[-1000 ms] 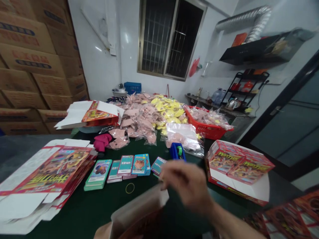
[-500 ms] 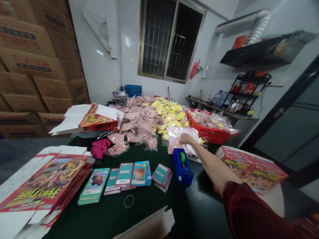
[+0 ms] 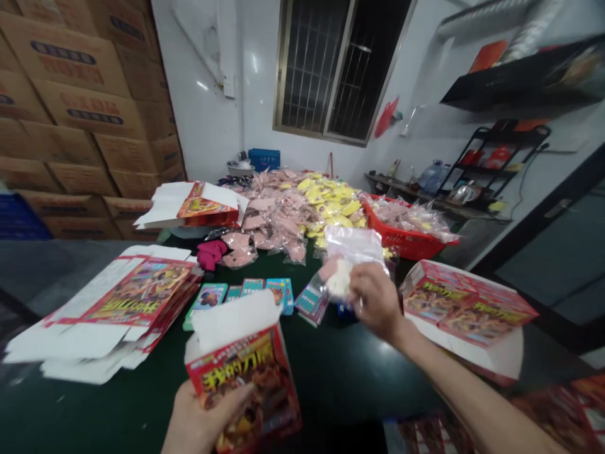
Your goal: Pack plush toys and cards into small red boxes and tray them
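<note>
A red, picture-printed cardboard box is near and left of centre, above a dark green tabletop, its white cardboard flap raised at the upper end. The left hand grips it, thumb across the printed front. Its long axis runs from the near edge away and upward, leaning slightly left, with the flapped end farther from the person. The right hand is farther off and to the right, well apart from the box, pinching a clear plastic packet with something pale inside (motion blur softens its outline). The left hand, already on the box, is the nearer one; the packet lies to the right of the flap and beyond it. Teal-and-white printed cards sit between flap and packet, on the table. The left fingers behind the box are hidden, its lower end is cut off by the near edge, and the flap screens the opening, so its contents cannot be made out.
</note>
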Available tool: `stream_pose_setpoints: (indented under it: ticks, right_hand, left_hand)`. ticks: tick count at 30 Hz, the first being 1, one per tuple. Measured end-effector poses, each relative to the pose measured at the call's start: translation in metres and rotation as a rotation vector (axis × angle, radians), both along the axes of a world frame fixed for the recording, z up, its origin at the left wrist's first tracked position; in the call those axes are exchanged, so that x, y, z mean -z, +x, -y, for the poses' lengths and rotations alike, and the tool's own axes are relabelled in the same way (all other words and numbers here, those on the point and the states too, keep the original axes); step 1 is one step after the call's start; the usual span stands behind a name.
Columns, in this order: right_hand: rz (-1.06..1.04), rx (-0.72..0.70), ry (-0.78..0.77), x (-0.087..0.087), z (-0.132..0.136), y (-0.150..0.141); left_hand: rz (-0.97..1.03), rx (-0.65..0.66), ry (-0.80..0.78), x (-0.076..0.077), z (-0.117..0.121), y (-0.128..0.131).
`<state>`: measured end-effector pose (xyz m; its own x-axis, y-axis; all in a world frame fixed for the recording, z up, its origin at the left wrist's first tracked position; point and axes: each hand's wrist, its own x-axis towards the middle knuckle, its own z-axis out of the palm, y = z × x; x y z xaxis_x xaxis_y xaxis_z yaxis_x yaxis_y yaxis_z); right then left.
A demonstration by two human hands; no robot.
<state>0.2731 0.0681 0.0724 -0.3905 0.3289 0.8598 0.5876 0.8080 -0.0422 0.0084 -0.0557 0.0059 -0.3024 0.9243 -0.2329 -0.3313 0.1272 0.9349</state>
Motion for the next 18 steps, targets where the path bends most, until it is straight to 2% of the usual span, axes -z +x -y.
stream_pose_setpoints:
  ticks: [1, 2, 3, 6, 8, 9, 11, 13, 16, 18]
  right_hand:
    - [0.108, -0.034, 0.077, 0.016, 0.023, -0.005]
    - [0.202, -0.061, 0.09, 0.032, 0.044, -0.008]
    - [0.296, -0.091, 0.037, 0.045, 0.061, -0.009]
    - [0.545, -0.143, -0.369, 0.067, 0.089, 0.0]
    - [0.575, -0.112, -0.618, 0.065, 0.094, 0.013]
    - [0.531, -0.058, -0.682, 0.061, 0.094, 0.018]
    - [0.417, 0.086, -0.674, 0.048, 0.092, 0.025]
    - [0.432, 0.149, -0.579, 0.038, 0.088, 0.021]
    - [0.77, 0.001, -0.507, 0.036, 0.079, -0.002]
    - [0.999, -0.105, -0.552, 0.041, 0.072, -0.021]
  left_hand:
    - [-0.009, -0.05, 0.002, 0.002, 0.002, -0.008]
    - [-0.027, -0.09, 0.007, 0.004, 0.005, -0.016]
    - [-0.055, -0.115, 0.013, 0.007, 0.007, -0.024]
    - [-0.16, -0.132, 0.028, 0.013, 0.014, -0.041]
    - [-0.188, -0.126, 0.036, 0.014, 0.018, -0.043]
    - [-0.188, -0.118, 0.037, 0.014, 0.02, -0.043]
    - [-0.18, -0.11, 0.039, 0.015, 0.023, -0.04]
    - [-0.18, -0.095, 0.043, 0.015, 0.025, -0.036]
    - [-0.22, -0.02, 0.039, 0.016, 0.024, -0.032]
    - [-0.265, 0.042, 0.048, 0.015, 0.024, -0.03]
